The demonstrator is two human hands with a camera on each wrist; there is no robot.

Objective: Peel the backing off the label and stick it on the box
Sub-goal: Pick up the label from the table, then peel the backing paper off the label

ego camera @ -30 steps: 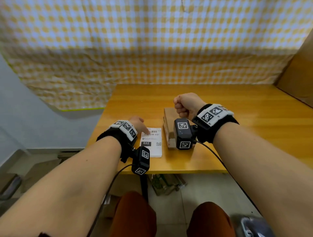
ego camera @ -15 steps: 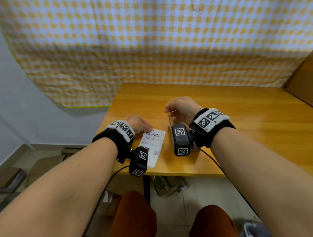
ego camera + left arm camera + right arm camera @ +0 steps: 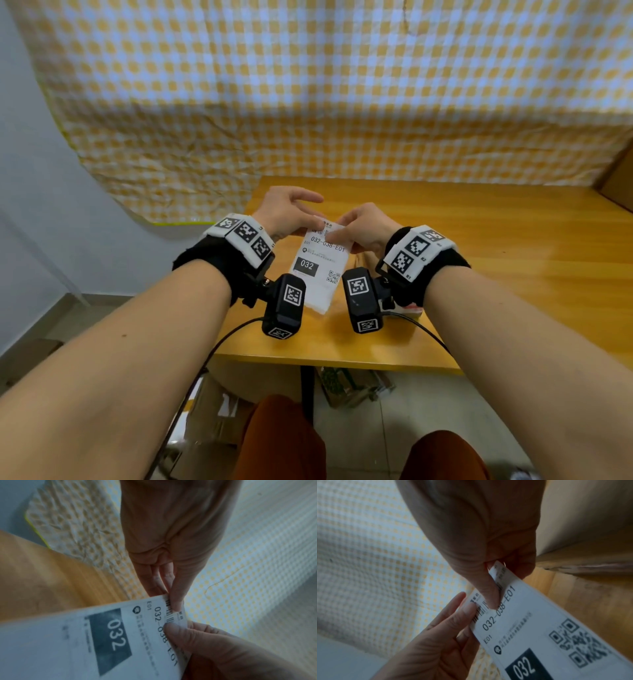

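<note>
The label [image 3: 320, 262] is held in the air above the surface [image 3: 496, 274], clear of it, between both hands. It is a white sheet printed with a barcode, the code 032-038-E01, a dark block reading 032 and a QR code.

The left hand [image 3: 286, 214] pinches the upper left edge of the label at the barcode. In the left wrist view the thumb [image 3: 180, 588] lies on the printed face and the fingers [image 3: 154, 582] lie behind the sheet, closed together on the paper. In the head view one finger of this hand extends straight over the top of the label.

The right hand [image 3: 368, 228] pinches the upper right corner. In the right wrist view its thumb [image 3: 488, 592] presses on the printed face just above the code line, and its fingers [image 3: 520, 566] curl behind the sheet. At that corner a narrow strip of the sheet stands slightly apart from the rest; whether this is the backing separating cannot be determined.

The rest of the label hangs down from the fingers toward the person, between the two wrist cameras.

The box [image 3: 411, 310] is mostly hidden below the right wrist; only a small part shows on the surface. A checked yellow cloth [image 3: 308, 102] hangs behind the surface.
</note>
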